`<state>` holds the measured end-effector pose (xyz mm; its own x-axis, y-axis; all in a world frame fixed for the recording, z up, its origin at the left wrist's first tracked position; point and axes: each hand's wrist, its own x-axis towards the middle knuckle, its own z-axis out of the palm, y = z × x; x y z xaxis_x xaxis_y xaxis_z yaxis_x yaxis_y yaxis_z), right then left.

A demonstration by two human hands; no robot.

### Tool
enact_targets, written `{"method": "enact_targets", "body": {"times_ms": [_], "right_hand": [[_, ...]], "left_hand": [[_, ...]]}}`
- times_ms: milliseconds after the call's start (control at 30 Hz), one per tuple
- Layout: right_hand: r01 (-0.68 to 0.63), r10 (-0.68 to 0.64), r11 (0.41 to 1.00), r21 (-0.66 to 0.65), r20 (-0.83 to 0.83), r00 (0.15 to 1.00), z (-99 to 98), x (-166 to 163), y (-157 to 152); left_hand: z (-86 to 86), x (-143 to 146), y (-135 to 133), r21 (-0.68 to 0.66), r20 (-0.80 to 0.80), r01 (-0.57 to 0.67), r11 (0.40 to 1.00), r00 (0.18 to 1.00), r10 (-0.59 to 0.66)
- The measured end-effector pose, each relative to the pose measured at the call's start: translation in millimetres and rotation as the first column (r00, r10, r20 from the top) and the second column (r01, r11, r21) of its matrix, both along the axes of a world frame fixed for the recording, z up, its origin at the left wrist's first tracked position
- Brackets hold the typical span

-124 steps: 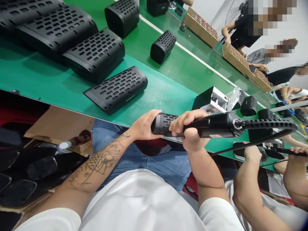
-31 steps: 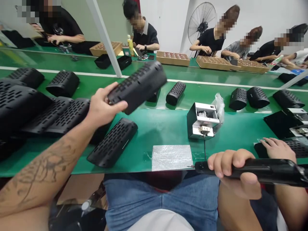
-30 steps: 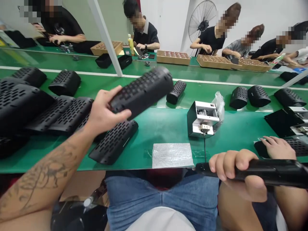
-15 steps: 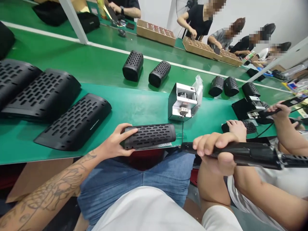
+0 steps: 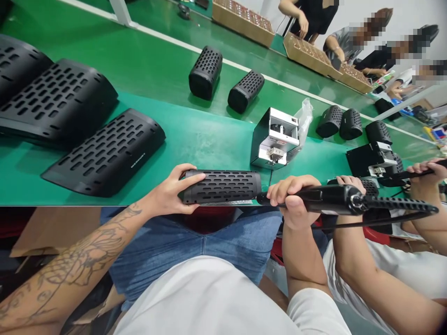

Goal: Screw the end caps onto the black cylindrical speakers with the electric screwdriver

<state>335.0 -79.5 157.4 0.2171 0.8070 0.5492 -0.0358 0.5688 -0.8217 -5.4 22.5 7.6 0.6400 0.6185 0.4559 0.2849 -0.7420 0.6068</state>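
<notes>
My left hand grips the left end of a black perforated speaker body, which lies sideways at the near edge of the green table. My right hand is closed round a black electric screwdriver, held level, its tip against the speaker body's right end. The screwdriver's ribbed cable sleeve runs off to the right.
Flat black perforated grille shells lie in a row at the left. A small screw feeder box stands behind the speaker. Short speaker bodies sit on the conveyor. A co-worker's hands work at my right; other people sit across.
My left hand brought a speaker body down from the air to the table's near edge. My right hand moved the screwdriver left until its tip met the body's end.
</notes>
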Motion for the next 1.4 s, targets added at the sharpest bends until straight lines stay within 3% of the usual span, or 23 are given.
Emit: {"method": "enact_targets", "body": {"times_ms": [133, 367, 600, 733, 800, 867, 933, 1000, 1100, 1233, 1400], "right_hand": [[-0.015, 0.017, 0.999, -0.044, 0.05, 0.999, -0.1, -1, 1], [-0.174, 0.175, 0.984, -0.038, 0.032, 0.984, 1.5, 1, 6], [-0.192, 0.193, 0.979, -0.074, 0.011, 0.981, -0.4, -1, 2], [-0.184, 0.186, 0.983, -0.026, 0.066, 0.98, 7.4, 14, 8], [-0.121, 0.118, 0.992, 0.033, 0.077, 0.99, 15.0, 31, 24], [0.063, -0.068, 0.992, 0.109, 0.045, 0.997, 21.4, 50, 52], [0.291, -0.297, 0.943, 0.164, 0.013, 0.955, 22.7, 68, 83], [0.431, -0.441, 0.888, 0.163, 0.025, 0.897, 17.5, 81, 111], [0.462, -0.472, 0.878, 0.124, 0.06, 0.88, 2.3, 92, 133], [0.444, -0.45, 0.891, 0.093, 0.064, 0.891, -13.2, 96, 130], [0.437, -0.44, 0.887, 0.15, -0.013, 0.898, -7.3, 91, 111]], "left_hand": [[-0.6, 1, 0, -0.015, -0.022, -0.015, 1.0, 1.0, 0.015], [-2.7, 6, -2, 0.031, 0.01, -0.026, 0.999, 1.0, 0.026], [-2.8, 8, -5, 0.107, 0.041, -0.018, 0.994, 0.999, 0.014], [-9.5, 9, -12, 0.108, 0.074, -0.055, 0.993, 0.996, 0.048], [-13.2, 11, -16, 0.124, 0.091, -0.073, 0.99, 0.994, 0.062], [-15.9, 14, -21, 0.135, 0.103, -0.095, 0.986, 0.991, 0.082], [-17.5, 16, -24, 0.128, 0.11, -0.117, 0.985, 0.989, 0.103], [-18.4, 17, -26, 0.108, 0.116, -0.131, 0.986, 0.986, 0.118], [-19.3, 18, -27, 0.088, 0.116, -0.13, 0.988, 0.986, 0.12], [-22.8, 18, -27, 0.096, 0.114, -0.125, 0.987, 0.987, 0.114], [-26.7, 14, -22, 0.132, 0.152, -0.136, 0.982, 0.982, 0.116]]}}
